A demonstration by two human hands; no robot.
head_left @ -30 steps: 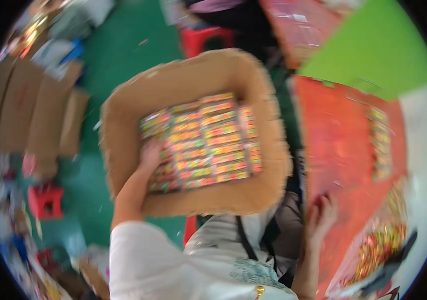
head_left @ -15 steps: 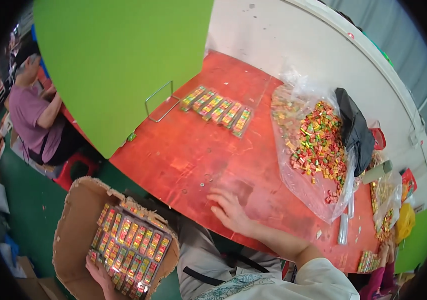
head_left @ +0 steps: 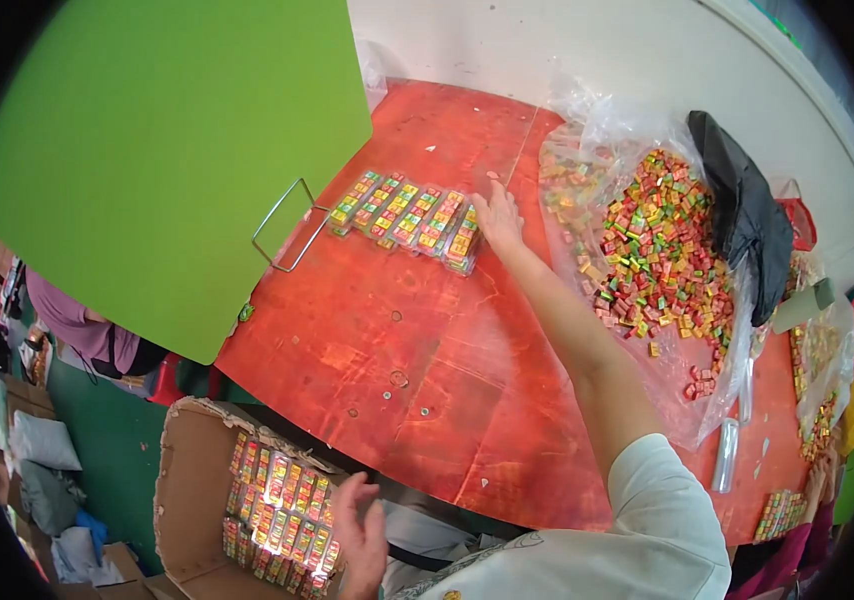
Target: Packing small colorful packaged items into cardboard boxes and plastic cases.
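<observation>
- Reaching across the red table with the right hand, with fingers extended and closed on nothing visible, just beside the right end of a row of clear packs full of small, bright wrapped pieces.
- Cannot tell whether touching the end pack.
- Holding up the left hand, with fingers parted, slightly bent and ungripped, at the right side of a cardboard box.
- Inside that box, similar packs in close rows.
- Right of the reaching forearm, a heap of loose wrapped pieces on spread clear plastic, beside a black bag.
- At far right, a co-worker's hands near more packs.
</observation>
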